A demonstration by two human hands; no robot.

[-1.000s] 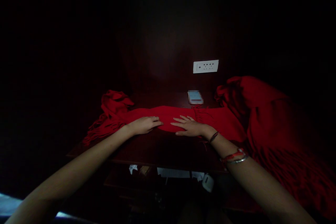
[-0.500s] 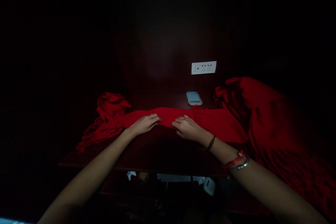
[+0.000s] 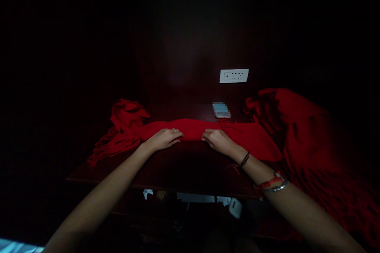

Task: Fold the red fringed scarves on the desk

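A red scarf (image 3: 192,128) lies across the dark tabletop as a long folded band. It is bunched with loose fringe at its left end and widens on the right, where more fringe crosses it. On its near edge, left of the middle, my left hand (image 3: 165,138) is closed, thumb low and fingers over the cloth. My right hand (image 3: 219,140), wearing a dark cord and bracelets at the wrist, pinches the same edge further right. The fingertips of both hands are partly hidden against the cloth.
Behind the scarf lies a phone (image 3: 221,110), below a white wall socket (image 3: 234,75). More red fringed fabric (image 3: 308,138) hangs over the right side. Beneath the tabletop (image 3: 184,166), an open space holds papers and a white rounded object (image 3: 235,208). Surroundings are very dark.
My right hand has slid slightly right along the scarf's near edge, widening the gap between my hands. That edge looks straighter between them. My left hand has barely moved.
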